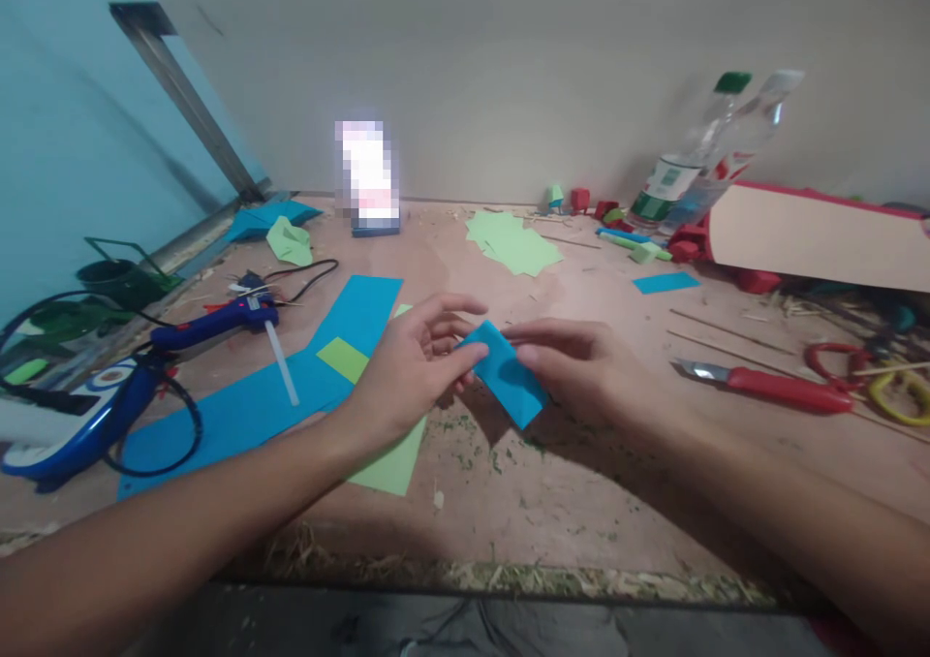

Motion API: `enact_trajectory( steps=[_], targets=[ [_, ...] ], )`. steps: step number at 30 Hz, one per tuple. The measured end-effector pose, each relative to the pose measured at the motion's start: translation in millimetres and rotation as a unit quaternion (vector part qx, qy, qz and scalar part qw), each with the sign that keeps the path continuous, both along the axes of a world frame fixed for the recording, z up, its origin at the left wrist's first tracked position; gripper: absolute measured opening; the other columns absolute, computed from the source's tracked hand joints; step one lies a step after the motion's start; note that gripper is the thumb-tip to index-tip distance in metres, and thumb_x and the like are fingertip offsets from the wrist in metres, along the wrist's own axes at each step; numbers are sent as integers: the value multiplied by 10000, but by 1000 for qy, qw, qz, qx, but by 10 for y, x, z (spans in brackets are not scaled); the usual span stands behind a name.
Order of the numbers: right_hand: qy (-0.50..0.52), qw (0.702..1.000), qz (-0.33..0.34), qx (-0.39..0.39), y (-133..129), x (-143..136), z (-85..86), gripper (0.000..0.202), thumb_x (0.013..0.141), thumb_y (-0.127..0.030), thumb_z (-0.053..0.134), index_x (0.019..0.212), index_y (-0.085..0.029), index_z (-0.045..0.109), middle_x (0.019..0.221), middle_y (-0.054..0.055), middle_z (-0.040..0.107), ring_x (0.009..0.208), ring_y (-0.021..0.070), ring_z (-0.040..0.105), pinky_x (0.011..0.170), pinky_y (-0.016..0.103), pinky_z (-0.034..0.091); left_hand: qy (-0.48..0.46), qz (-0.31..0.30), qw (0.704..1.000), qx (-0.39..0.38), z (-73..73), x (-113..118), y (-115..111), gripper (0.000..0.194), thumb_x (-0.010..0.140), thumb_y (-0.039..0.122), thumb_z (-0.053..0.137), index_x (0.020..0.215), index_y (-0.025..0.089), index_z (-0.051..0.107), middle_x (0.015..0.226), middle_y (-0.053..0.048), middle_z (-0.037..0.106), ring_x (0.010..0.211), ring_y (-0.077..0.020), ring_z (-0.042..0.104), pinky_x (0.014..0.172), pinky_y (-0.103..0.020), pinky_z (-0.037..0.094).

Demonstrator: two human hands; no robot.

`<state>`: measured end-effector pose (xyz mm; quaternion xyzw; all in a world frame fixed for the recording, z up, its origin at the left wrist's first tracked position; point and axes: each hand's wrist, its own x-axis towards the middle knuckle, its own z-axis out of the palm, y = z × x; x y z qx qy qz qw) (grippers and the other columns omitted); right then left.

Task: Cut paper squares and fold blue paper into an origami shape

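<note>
A small folded piece of blue paper point(511, 378) is held above the table, tilted, between both hands. My left hand point(428, 352) pinches its upper left edge, with the thumb on top. My right hand point(573, 361) grips its right edge, thumb against the paper and fingers behind it. Under my left hand and forearm lie large blue paper strips point(254, 400) and light green paper point(396, 458). A small yellow-green strip point(341, 359) rests on the blue paper beside my left hand.
At the left are a blue glue gun point(210, 326) and its cable. A lit phone point(374, 177) stands at the back near green paper point(514, 242). Bottles point(665, 187), a red-handled knife point(789, 389) and scissors point(835, 361) are at the right.
</note>
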<state>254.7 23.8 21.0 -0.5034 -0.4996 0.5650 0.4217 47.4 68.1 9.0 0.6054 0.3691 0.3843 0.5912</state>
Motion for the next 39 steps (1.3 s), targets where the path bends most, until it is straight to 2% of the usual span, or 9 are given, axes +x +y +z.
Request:
enact_trajectory(
  steps=[2, 4, 6, 9, 12, 15, 23, 29, 39],
  targets=[
    [-33, 997, 69, -14, -23, -26, -12, 255, 830, -394, 834, 974, -184, 848, 897, 65, 802, 820, 215, 701, 758, 329, 539, 2, -9, 1000, 23, -20, 9, -55, 308, 864, 258, 781, 1151, 195, 687, 900, -15, 695, 599, -106, 666, 509, -199, 555],
    [-28, 994, 95, -37, -53, -57, -18, 272, 843, -435, 827, 874, -166, 837, 802, 59, 779, 723, 188, 678, 706, 314, 529, -12, 0, 999, 47, -33, 22, -105, 302, 859, 231, 790, 1151, 212, 714, 949, -22, 714, 708, -129, 713, 592, -208, 601],
    [3, 995, 86, -48, -78, -83, -12, 300, 839, -463, 832, 821, -163, 827, 797, 65, 781, 715, 182, 685, 723, 314, 543, -27, 12, 998, 49, -32, 34, -136, 342, 834, 216, 815, 1163, 225, 723, 998, -24, 727, 770, -141, 733, 631, -215, 619],
    [50, 994, 73, -57, -93, -105, 11, 306, 813, -467, 861, 850, -165, 838, 816, 77, 789, 746, 196, 712, 762, 332, 571, -33, 16, 999, 6, -6, 46, -137, 365, 800, 244, 849, 1140, 196, 727, 833, -1, 733, 625, -126, 703, 572, -220, 594],
    [81, 992, 69, -65, -94, -112, 24, 309, 809, -448, 871, 921, -161, 847, 822, 77, 780, 747, 192, 709, 762, 333, 579, -27, -4, 999, -35, 19, 42, -120, 208, 827, 312, 831, 941, 164, 739, 628, 9, 697, 524, -131, 664, 497, -218, 536],
    [95, 990, 79, -67, -100, -111, 15, 307, 810, -430, 874, 942, -154, 848, 830, 72, 769, 756, 180, 697, 763, 317, 576, -17, -30, 999, -30, 30, 30, -121, 191, 883, 332, 781, 796, 169, 733, 594, -10, 709, 528, -130, 666, 488, -208, 508],
    [85, 991, 75, -68, -105, -98, -5, 284, 816, -418, 865, 919, -155, 833, 859, 72, 776, 784, 189, 708, 802, 335, 578, -28, -33, 999, -24, 37, 27, -140, 202, 914, 297, 763, 760, 172, 724, 581, 11, 690, 523, -117, 681, 490, -189, 511],
    [33, 995, 77, -53, -88, -95, -15, 283, 789, -442, 879, 848, -171, 824, 821, 65, 785, 768, 206, 718, 794, 353, 582, -19, -32, 999, -12, 6, 9, -137, 190, 915, 309, 764, 782, 176, 743, 600, 7, 697, 544, -116, 672, 518, -193, 530],
    [-6, 996, 70, -54, -87, -88, -17, 309, 796, -452, 859, 873, -154, 830, 862, 87, 805, 767, 209, 719, 775, 349, 566, -17, -36, 999, -11, 4, -1, -139, 181, 934, 298, 746, 796, 181, 749, 616, 9, 703, 549, -99, 654, 520, -175, 503]
  ],
)
